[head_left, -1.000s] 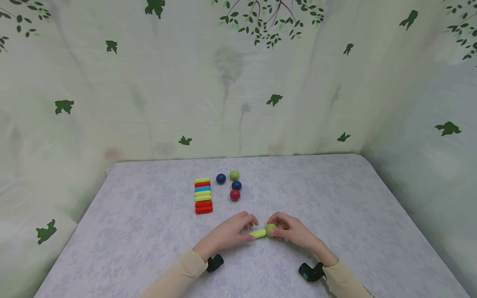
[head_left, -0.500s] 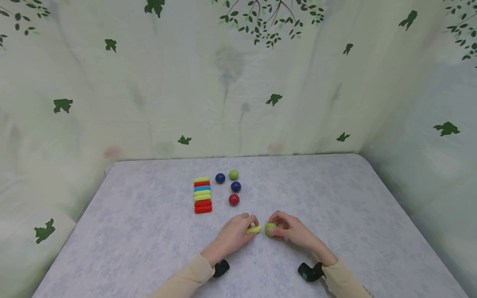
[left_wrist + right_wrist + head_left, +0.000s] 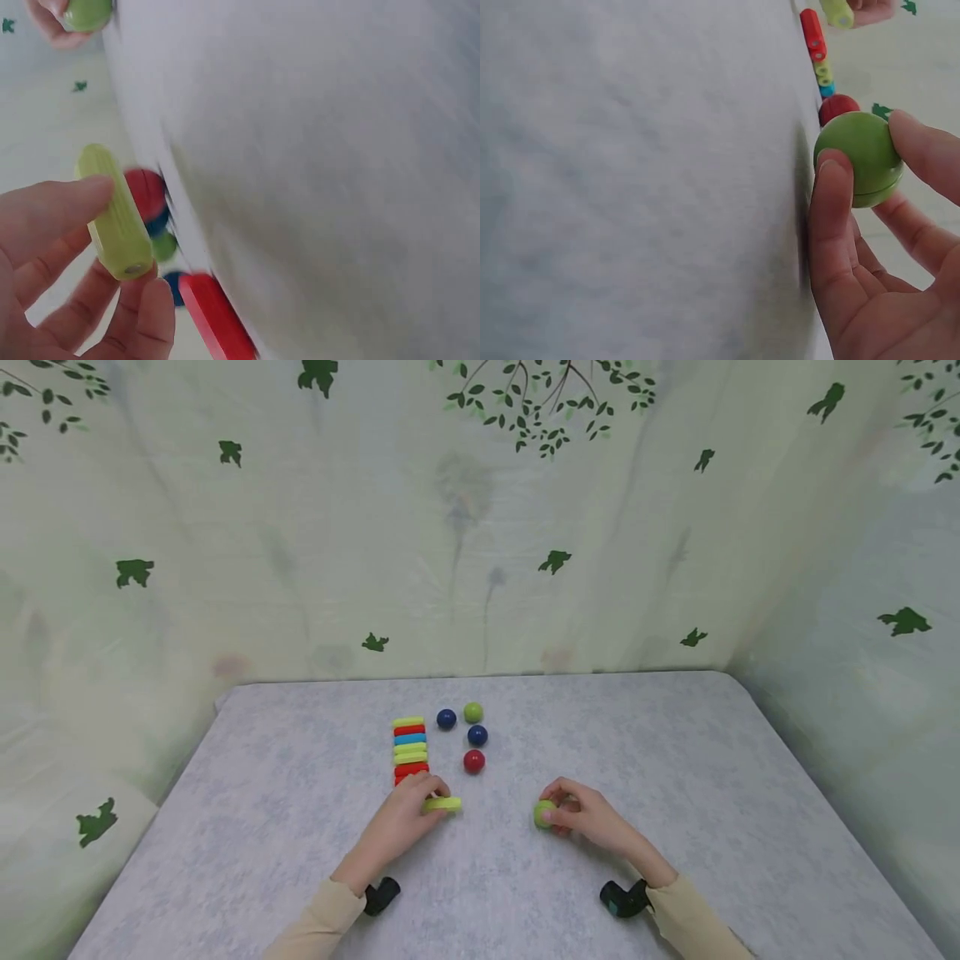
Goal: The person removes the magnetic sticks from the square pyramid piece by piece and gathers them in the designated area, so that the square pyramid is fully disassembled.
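Note:
Between thumb and fingers, my left hand [image 3: 401,818] pinches a yellow-green stick [image 3: 118,214], just in front of the row of sticks. A small metallic dot shows on the stick's near end in the left wrist view. My right hand [image 3: 588,814] holds a green ball [image 3: 861,157] by its sides, close over the table; a seam line runs round the ball. The stick and the green ball are well apart. Nearest to my left hand are the red sticks [image 3: 216,316] at the front of the row, partly hidden by it in the head view.
A row of yellow-green, red and blue sticks [image 3: 410,749] lies left of centre on the grey table [image 3: 675,760]. To its right are a red ball [image 3: 474,762], two dark blue balls [image 3: 477,736] and another green ball [image 3: 473,712]. A leaf-patterned curtain [image 3: 337,527] hangs behind.
The stick, touching the held green ball at first, has come apart from it. My left hand has carried it left toward the row. The red ball rolled slightly nearer; my right hand barely moved.

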`<control>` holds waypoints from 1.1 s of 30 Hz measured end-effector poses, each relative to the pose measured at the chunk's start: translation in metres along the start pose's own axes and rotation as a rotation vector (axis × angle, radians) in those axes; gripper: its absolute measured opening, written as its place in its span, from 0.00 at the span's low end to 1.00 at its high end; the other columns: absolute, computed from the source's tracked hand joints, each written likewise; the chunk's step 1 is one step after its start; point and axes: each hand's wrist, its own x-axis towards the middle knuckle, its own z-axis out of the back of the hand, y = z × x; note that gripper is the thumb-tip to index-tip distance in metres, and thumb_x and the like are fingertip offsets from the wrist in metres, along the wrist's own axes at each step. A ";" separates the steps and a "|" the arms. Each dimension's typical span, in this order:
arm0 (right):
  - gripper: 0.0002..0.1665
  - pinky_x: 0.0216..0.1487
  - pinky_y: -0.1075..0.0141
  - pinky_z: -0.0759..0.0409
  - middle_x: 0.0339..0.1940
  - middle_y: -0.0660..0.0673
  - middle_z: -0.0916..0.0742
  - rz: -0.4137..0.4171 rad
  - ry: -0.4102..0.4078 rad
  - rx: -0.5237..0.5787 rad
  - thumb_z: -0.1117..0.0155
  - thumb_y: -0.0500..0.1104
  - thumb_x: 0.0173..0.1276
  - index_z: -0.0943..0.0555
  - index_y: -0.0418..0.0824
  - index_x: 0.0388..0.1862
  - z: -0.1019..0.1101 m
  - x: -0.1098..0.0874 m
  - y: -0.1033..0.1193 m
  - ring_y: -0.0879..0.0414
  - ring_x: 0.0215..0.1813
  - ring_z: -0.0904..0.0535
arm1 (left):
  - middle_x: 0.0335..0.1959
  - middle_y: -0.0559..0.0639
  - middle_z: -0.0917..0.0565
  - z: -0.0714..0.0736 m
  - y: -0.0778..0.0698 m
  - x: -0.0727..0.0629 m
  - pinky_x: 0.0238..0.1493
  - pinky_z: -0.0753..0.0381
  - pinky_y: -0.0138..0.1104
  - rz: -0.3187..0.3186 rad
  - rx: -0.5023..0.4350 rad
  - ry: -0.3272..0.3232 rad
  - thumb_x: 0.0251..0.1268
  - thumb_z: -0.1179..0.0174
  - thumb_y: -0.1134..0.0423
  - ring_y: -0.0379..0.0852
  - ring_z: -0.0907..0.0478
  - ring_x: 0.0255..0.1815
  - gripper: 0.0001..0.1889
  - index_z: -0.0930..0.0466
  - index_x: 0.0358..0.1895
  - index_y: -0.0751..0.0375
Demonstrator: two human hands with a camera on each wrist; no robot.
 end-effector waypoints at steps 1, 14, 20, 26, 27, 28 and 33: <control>0.17 0.33 0.61 0.21 0.40 0.42 0.21 0.002 -0.007 -0.002 0.38 0.44 0.69 0.25 0.35 0.50 0.001 0.002 0.001 0.51 0.31 0.20 | 0.37 0.42 0.26 0.003 0.004 0.000 0.43 0.23 0.38 0.028 0.009 -0.016 0.55 0.31 0.69 0.43 0.29 0.40 0.10 0.22 0.38 0.53; 0.15 0.34 0.60 0.21 0.43 0.41 0.20 -0.043 -0.159 -0.055 0.37 0.43 0.68 0.24 0.39 0.51 0.005 0.056 0.015 0.52 0.32 0.20 | 0.40 0.50 0.25 0.016 0.032 0.003 0.44 0.23 0.44 0.157 0.100 -0.071 0.55 0.33 0.71 0.51 0.29 0.43 0.09 0.21 0.38 0.57; 0.14 0.33 0.61 0.21 0.41 0.44 0.19 -0.076 -0.179 -0.101 0.36 0.42 0.67 0.22 0.40 0.49 0.003 0.080 0.019 0.54 0.32 0.21 | 0.38 0.49 0.27 0.015 0.032 0.007 0.39 0.25 0.42 0.116 0.132 -0.075 0.55 0.33 0.71 0.50 0.30 0.41 0.10 0.22 0.38 0.57; 0.14 0.35 0.63 0.21 0.40 0.44 0.20 -0.090 -0.200 -0.123 0.35 0.41 0.67 0.23 0.39 0.49 -0.005 0.100 0.025 0.56 0.32 0.21 | 0.37 0.49 0.28 0.015 0.031 0.008 0.39 0.25 0.41 0.106 0.163 -0.080 0.53 0.31 0.72 0.50 0.31 0.40 0.11 0.23 0.36 0.57; 0.14 0.34 0.64 0.21 0.40 0.44 0.20 -0.091 -0.209 -0.128 0.36 0.41 0.67 0.23 0.39 0.50 -0.007 0.104 0.025 0.56 0.32 0.21 | 0.37 0.49 0.28 0.015 0.031 0.009 0.40 0.25 0.41 0.109 0.160 -0.079 0.53 0.31 0.72 0.50 0.31 0.40 0.11 0.23 0.36 0.57; 0.14 0.34 0.64 0.21 0.40 0.43 0.20 -0.090 -0.217 -0.133 0.35 0.41 0.67 0.23 0.39 0.49 -0.008 0.107 0.025 0.56 0.32 0.21 | 0.37 0.49 0.28 0.015 0.031 0.009 0.40 0.25 0.41 0.109 0.155 -0.079 0.53 0.31 0.72 0.50 0.31 0.41 0.11 0.24 0.35 0.57; 0.14 0.34 0.65 0.21 0.40 0.42 0.20 -0.075 -0.247 -0.154 0.36 0.39 0.66 0.23 0.37 0.49 -0.012 0.118 0.026 0.56 0.32 0.22 | 0.37 0.49 0.28 0.017 0.031 0.009 0.38 0.25 0.41 0.109 0.146 -0.085 0.54 0.31 0.70 0.50 0.31 0.40 0.11 0.23 0.36 0.57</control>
